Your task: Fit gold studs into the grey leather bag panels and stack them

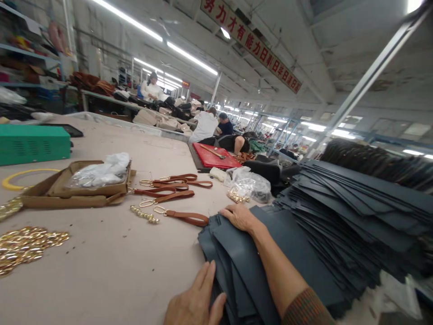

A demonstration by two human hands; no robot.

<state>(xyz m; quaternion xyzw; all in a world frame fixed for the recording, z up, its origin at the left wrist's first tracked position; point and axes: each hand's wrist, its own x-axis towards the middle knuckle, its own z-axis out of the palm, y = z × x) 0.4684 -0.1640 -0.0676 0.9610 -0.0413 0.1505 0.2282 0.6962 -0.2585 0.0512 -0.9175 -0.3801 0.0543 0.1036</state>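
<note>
Dark blue-grey flat panels point(237, 253), looking like leather or a similar sheet, lie in a loose, fanned stack at the table's right side. My right hand point(239, 217) rests over the far corner of these panels, fingers bent slightly at the edge and thumb out of sight. At the near left edge, my left hand point(198, 295) touches the panels with its fingers stretched and thumb apart. Just beyond the stack lies a brown wrist strap point(187, 217) with a gold clasp. A short gold chain piece point(145, 214) sits beside it.
Several more brown straps point(172, 185) lie behind. To the left are a gold chain pile point(30, 246), a cardboard box point(71, 201) holding plastic bags, and a green box point(34, 144). A tall panel pile point(358, 203) stands right; a hammer point(213, 151) lies on a red slab. Co-workers are beyond.
</note>
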